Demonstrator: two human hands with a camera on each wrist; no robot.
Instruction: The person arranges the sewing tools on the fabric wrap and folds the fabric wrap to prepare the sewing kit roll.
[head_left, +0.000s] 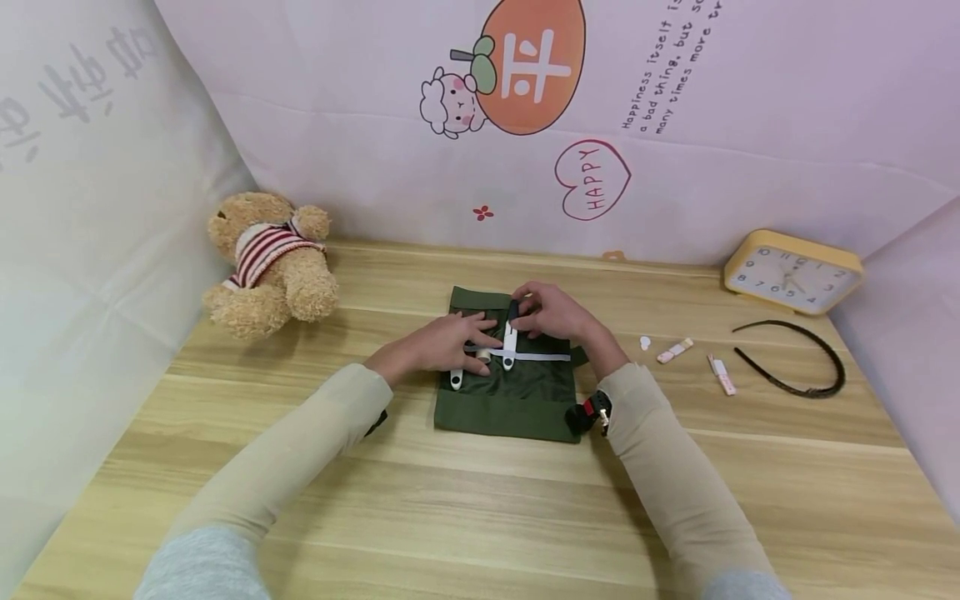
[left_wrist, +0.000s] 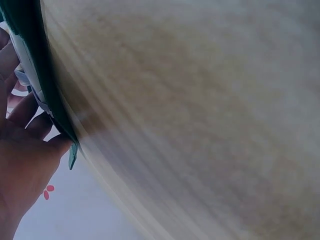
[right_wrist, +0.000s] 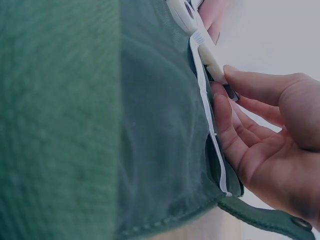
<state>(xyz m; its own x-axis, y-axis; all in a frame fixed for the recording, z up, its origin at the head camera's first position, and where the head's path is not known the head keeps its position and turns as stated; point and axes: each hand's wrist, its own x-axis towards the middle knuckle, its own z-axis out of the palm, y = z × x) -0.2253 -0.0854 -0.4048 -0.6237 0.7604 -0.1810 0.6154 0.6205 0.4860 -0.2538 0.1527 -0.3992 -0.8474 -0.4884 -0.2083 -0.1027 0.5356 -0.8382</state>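
Observation:
A dark green cloth tool roll lies unfolded on the table, with a white elastic band across its middle. My right hand pinches the black end of a slim white tool, whose white end has a dark round dot and passes under the band. In the right wrist view, thumb and fingers of the right hand meet at that tool. My left hand rests over the roll's left part, fingers spread. Beside it are a second white tool, partly hidden, and a small pale cylinder.
A teddy bear in a striped top leans at the back left. To the right are a yellow clock, a black headband, two small pale clips and a little white piece. Cloth walls enclose the table.

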